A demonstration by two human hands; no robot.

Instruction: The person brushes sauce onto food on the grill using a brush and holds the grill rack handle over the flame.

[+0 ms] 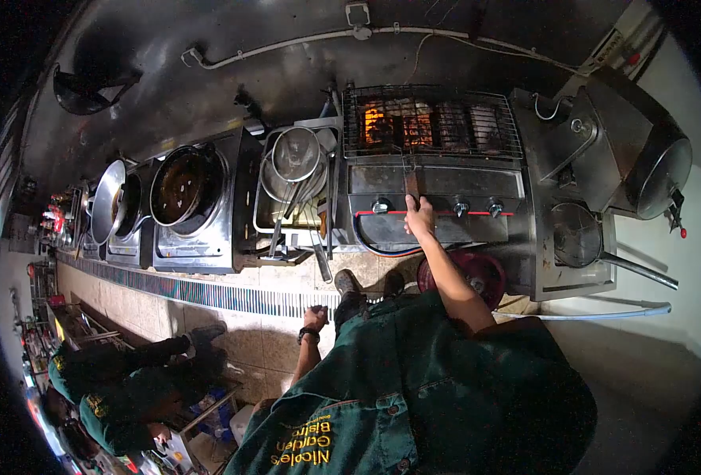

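My right hand point(419, 217) reaches forward over the front of a grill and is closed round the end of a brown handle point(411, 182). The handle runs up to a wire grill basket point(489, 127) lying over the fire, with orange flames at its left part and dark pieces under the wires. Below the hand is the metal front panel point(438, 207) with several knobs. My left hand point(315, 318), with a dark band on the wrist, hangs low above the tiled floor, its fingers curled and nothing visible in them.
Left of the grill, strainers point(297, 154) rest over a metal tray, beside a dark wok point(184, 186) and a lighter pan point(109, 202). A long-handled strainer point(576, 235) lies at the right. Below the grill is a red round object point(477, 273). Two people in green point(121, 404) are at lower left.
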